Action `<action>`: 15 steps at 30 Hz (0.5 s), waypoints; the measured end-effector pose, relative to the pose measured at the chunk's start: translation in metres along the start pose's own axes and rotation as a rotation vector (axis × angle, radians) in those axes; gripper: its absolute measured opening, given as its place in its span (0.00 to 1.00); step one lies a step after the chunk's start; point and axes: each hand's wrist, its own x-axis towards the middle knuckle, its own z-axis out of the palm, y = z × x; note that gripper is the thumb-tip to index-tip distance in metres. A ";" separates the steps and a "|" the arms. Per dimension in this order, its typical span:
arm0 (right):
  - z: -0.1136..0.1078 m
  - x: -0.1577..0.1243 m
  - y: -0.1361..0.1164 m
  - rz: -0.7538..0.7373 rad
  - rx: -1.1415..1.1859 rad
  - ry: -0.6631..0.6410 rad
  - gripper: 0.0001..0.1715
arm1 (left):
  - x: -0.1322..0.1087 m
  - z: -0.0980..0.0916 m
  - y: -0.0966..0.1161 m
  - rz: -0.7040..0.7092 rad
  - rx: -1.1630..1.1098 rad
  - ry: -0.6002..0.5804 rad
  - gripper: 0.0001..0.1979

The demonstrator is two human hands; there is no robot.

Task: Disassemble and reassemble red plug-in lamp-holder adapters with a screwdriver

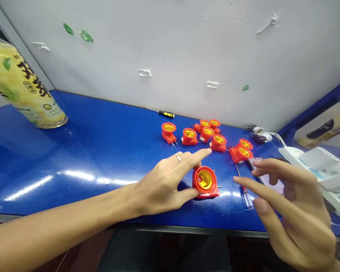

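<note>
A red plug-in lamp socket with a gold threaded inside and metal prongs pointing right is close to the front edge of the blue table. My left hand, wearing a ring, has its thumb and fingers around the left side of this socket. To the right, my right hand hovers with fingers apart and nothing between them. Between the hands, a screwdriver with a clear handle lies on the table. Several more red sockets stand in a loose group behind.
A black and yellow screwdriver lies by the wall. A large yellow drink bottle stands at the left. At the right are a phone, a white holder and a white cable. The blue table has a metal front edge.
</note>
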 end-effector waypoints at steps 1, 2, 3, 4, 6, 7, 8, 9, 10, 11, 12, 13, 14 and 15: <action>-0.004 -0.004 0.011 0.007 -0.072 -0.037 0.22 | 0.000 0.000 -0.001 -0.015 0.002 -0.011 0.37; -0.006 -0.009 0.022 0.001 -0.134 -0.104 0.23 | 0.001 0.000 -0.001 -0.030 0.004 -0.025 0.37; -0.007 -0.015 0.032 -0.003 -0.182 -0.257 0.26 | 0.001 0.000 -0.001 -0.050 0.003 -0.043 0.36; -0.006 -0.020 0.040 0.001 -0.199 -0.373 0.28 | 0.002 0.000 -0.001 -0.069 -0.007 -0.066 0.35; -0.002 -0.032 0.050 0.016 -0.198 -0.485 0.30 | 0.005 0.001 0.000 -0.092 -0.053 -0.101 0.31; 0.001 -0.036 0.052 0.016 -0.185 -0.487 0.29 | 0.006 0.002 0.001 -0.095 -0.087 -0.114 0.30; 0.004 -0.040 0.053 0.011 -0.169 -0.468 0.26 | 0.007 0.002 0.002 -0.096 -0.121 -0.121 0.28; 0.007 -0.042 0.053 0.006 -0.147 -0.437 0.23 | 0.009 0.003 0.002 -0.097 -0.152 -0.127 0.27; 0.009 -0.043 0.053 0.005 -0.120 -0.412 0.19 | 0.010 0.004 0.003 -0.094 -0.179 -0.130 0.25; 0.010 -0.043 0.052 0.006 -0.085 -0.398 0.16 | 0.010 0.005 0.003 -0.095 -0.201 -0.133 0.24; 0.009 -0.043 0.052 0.012 -0.039 -0.395 0.14 | 0.010 0.005 0.003 -0.095 -0.218 -0.136 0.23; 0.007 -0.042 0.051 0.027 0.012 -0.389 0.11 | 0.010 0.006 0.002 -0.093 -0.232 -0.137 0.22; 0.004 -0.042 0.050 0.054 0.073 -0.355 0.09 | 0.009 0.007 0.002 -0.092 -0.242 -0.139 0.21; 0.000 -0.042 0.048 0.086 0.133 -0.281 0.07 | 0.009 0.007 0.001 -0.096 -0.247 -0.144 0.22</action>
